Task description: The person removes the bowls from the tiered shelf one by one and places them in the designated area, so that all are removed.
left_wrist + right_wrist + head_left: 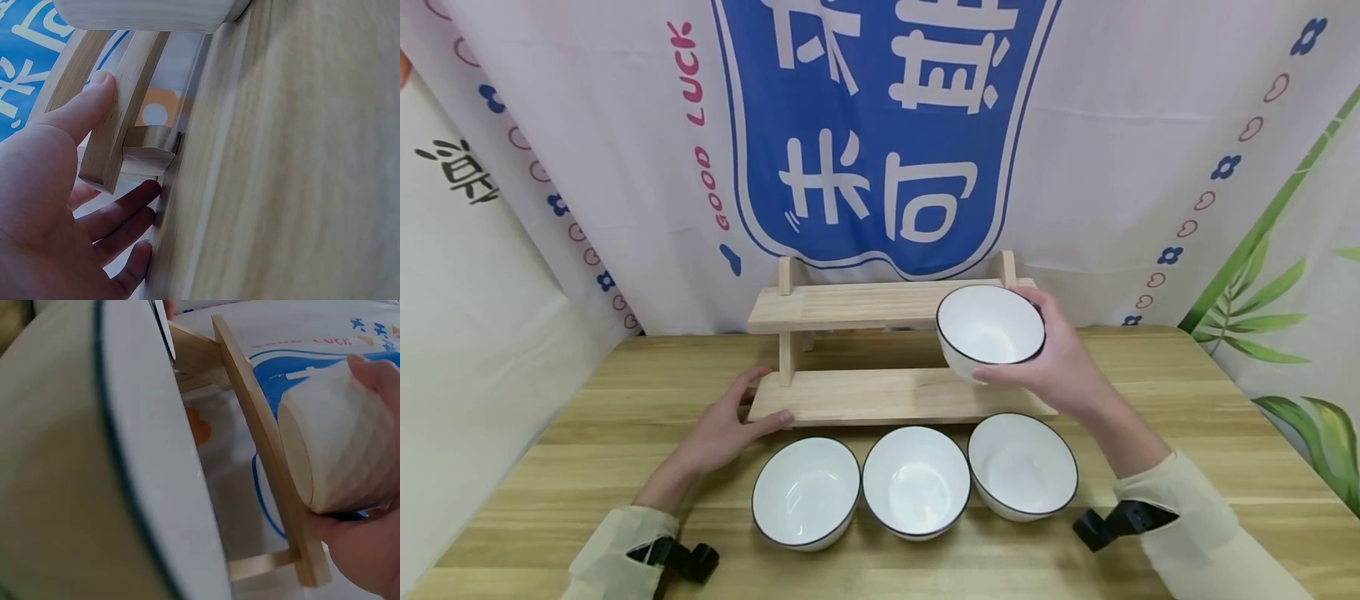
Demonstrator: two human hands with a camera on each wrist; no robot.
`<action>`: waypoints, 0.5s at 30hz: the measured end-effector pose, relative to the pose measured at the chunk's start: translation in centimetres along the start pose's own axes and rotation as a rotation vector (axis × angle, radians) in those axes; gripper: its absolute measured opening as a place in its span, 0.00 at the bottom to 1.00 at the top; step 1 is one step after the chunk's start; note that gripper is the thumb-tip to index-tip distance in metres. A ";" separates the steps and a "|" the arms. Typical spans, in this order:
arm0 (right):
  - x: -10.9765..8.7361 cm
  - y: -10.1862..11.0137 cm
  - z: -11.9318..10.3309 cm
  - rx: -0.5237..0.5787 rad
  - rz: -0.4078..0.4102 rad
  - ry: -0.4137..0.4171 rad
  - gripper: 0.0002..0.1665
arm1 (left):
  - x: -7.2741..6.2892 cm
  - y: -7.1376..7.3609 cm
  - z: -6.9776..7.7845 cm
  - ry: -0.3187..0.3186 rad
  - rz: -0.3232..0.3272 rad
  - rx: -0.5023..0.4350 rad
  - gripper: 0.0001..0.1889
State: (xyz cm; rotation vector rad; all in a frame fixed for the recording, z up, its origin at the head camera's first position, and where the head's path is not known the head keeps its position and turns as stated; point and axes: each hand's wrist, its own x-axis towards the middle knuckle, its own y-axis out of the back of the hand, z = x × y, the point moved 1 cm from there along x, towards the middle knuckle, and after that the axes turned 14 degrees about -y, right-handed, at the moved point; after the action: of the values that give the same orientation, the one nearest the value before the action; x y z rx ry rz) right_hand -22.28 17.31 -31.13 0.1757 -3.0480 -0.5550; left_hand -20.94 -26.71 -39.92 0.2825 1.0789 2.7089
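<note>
My right hand (1056, 358) grips a white bowl (991, 327) with a dark rim, thumb on its near side and fingers at the far side. That bowl is held tilted, above the lower board of a two-tier wooden display rack (902, 396); the right wrist view shows its textured outside (347, 444). My left hand (718, 437) holds the left end of the lower board (122, 115), thumb over the board, one finger partly hidden behind it and the other fingers spread beside the table. Three matching bowls, left (807, 493), middle (916, 482) and right (1022, 465), stand in front of the rack.
The rack's upper board (850, 305) lies behind and above the lower one, between wooden uprights. A printed cloth (1120, 167) hangs behind the wood-grain table (587, 442). In the right wrist view, a nearby bowl (62, 456) fills the left side.
</note>
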 end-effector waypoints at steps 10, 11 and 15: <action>-0.5 1.5 3.2 -0.041 -0.020 -0.044 0.66 | 0.0 0.0 0.0 -0.008 -0.001 -0.006 0.52; -0.6 1.6 3.4 -0.048 -0.015 -0.047 0.66 | 0.0 0.0 0.0 -0.009 -0.001 -0.007 0.52; -0.7 2.0 4.1 -0.078 0.002 -0.054 0.67 | 0.0 0.0 -0.1 -0.015 0.000 -0.010 0.51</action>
State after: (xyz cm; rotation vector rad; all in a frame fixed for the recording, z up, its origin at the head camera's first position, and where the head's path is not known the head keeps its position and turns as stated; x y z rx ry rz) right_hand -22.00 20.70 -34.27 0.1575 -3.0707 -0.6885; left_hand -20.97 -26.74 -39.98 0.3007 1.0615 2.7063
